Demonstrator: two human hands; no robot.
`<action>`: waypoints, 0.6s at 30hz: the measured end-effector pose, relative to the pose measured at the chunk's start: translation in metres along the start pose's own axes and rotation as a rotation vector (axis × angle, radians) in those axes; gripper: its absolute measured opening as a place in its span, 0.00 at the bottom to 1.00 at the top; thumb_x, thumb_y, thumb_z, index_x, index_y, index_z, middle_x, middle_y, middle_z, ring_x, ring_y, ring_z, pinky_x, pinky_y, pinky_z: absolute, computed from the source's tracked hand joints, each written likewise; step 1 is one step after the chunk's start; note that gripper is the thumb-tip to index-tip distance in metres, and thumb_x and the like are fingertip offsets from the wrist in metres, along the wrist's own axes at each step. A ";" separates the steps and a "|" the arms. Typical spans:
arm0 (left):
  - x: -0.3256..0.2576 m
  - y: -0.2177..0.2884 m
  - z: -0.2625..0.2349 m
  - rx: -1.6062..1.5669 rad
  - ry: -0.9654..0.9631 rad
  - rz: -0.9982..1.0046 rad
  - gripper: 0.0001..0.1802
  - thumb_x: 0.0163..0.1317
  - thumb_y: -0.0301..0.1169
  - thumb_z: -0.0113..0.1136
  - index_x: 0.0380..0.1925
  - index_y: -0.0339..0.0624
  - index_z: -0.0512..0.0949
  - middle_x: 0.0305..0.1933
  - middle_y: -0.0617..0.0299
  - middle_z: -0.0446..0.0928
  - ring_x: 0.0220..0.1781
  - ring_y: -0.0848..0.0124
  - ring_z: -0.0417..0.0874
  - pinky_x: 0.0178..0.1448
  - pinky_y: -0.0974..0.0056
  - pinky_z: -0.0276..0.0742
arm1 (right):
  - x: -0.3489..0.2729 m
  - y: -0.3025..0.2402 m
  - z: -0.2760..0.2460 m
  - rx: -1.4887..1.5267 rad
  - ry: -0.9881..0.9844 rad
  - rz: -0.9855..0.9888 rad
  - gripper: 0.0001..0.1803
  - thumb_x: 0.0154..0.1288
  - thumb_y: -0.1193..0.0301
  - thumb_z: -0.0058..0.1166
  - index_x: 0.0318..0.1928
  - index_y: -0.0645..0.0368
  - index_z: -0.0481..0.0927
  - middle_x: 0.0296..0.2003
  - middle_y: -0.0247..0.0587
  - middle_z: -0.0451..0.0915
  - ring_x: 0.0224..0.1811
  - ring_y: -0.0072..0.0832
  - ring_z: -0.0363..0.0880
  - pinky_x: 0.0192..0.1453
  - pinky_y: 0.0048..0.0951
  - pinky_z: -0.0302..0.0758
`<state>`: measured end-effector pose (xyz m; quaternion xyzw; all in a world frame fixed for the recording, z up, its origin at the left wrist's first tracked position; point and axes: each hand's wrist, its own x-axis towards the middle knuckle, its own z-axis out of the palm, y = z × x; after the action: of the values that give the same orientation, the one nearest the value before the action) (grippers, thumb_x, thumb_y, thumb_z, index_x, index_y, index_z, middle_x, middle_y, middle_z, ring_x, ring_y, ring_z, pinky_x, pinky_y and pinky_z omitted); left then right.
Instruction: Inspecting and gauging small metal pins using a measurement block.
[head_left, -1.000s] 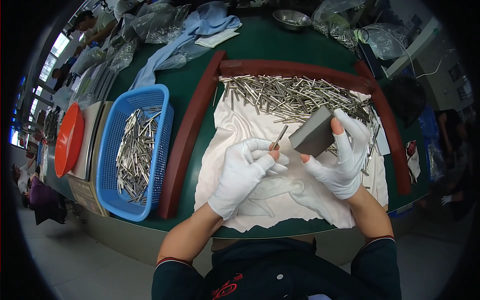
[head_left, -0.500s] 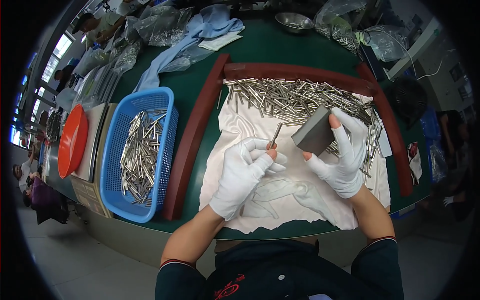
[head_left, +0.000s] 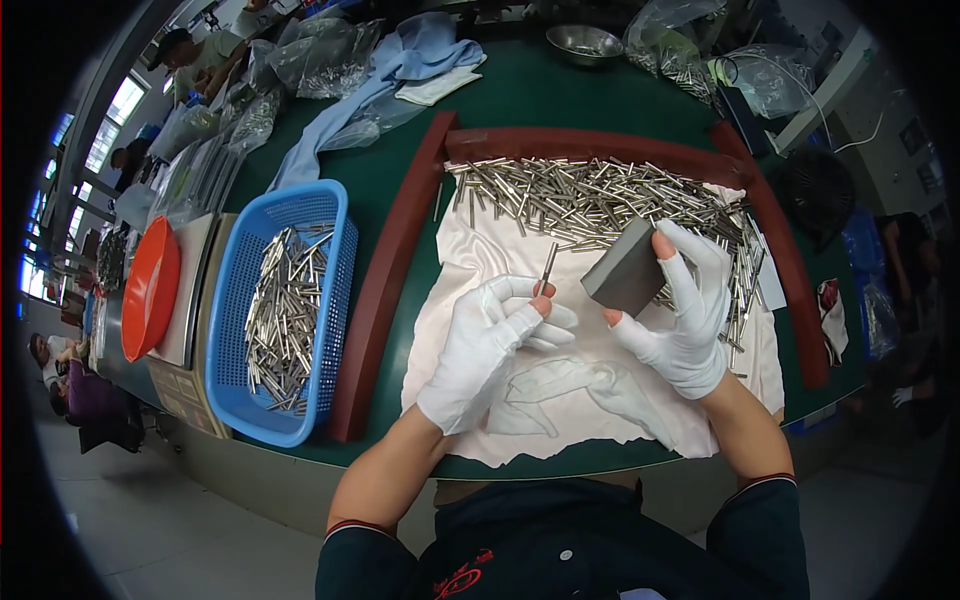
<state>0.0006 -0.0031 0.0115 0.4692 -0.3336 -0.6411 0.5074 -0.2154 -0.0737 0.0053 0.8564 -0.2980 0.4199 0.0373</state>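
My left hand [head_left: 500, 335], in a white glove with bare fingertips, pinches a slim metal pin [head_left: 549, 265] that stands nearly upright between thumb and forefinger. To its right, my right hand [head_left: 685, 320], gloved the same way, grips a dark grey rectangular block [head_left: 625, 272] between thumb and fingers. The block is tilted and does not touch the pin. Behind both hands, a heap of loose metal pins [head_left: 590, 195] covers the far part of a pale cloth [head_left: 455, 300]. A crumpled white cloth [head_left: 570, 395] lies below my hands.
A dark red frame [head_left: 390, 290] borders the cloth on its left, far and right sides. Left of it stands a blue basket [head_left: 218, 330] holding many pins, beside a red-orange bowl [head_left: 150, 290]. A metal bowl [head_left: 585, 42], blue cloth [head_left: 425, 50] and plastic bags lie farther back.
The pin in my left hand has turned slightly more upright. My right hand and the block have barely shifted. The whole view has moved a little.
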 end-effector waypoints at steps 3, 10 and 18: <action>0.001 0.000 -0.001 -0.037 -0.024 -0.032 0.21 0.68 0.36 0.57 0.52 0.28 0.71 0.42 0.48 0.82 0.40 0.66 0.85 0.46 0.65 0.80 | 0.000 0.000 0.000 0.026 0.007 0.027 0.47 0.38 0.68 0.73 0.64 0.61 0.69 0.55 0.48 0.71 0.52 0.43 0.69 0.55 0.41 0.67; 0.000 -0.002 -0.003 -0.088 -0.043 -0.016 0.21 0.69 0.36 0.56 0.52 0.28 0.70 0.43 0.47 0.81 0.41 0.67 0.85 0.47 0.65 0.80 | -0.002 -0.001 0.000 0.031 -0.005 0.038 0.47 0.38 0.68 0.73 0.64 0.61 0.69 0.55 0.47 0.71 0.52 0.42 0.69 0.55 0.41 0.67; -0.003 -0.001 0.008 0.175 -0.011 0.030 0.16 0.70 0.29 0.54 0.50 0.25 0.71 0.41 0.46 0.82 0.41 0.70 0.85 0.48 0.68 0.80 | -0.002 -0.008 0.001 0.039 0.013 0.019 0.49 0.38 0.66 0.73 0.65 0.60 0.67 0.56 0.48 0.71 0.52 0.43 0.70 0.54 0.42 0.67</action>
<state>-0.0077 -0.0006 0.0138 0.5032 -0.3980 -0.6045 0.4722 -0.2112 -0.0668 0.0051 0.8514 -0.2975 0.4317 0.0185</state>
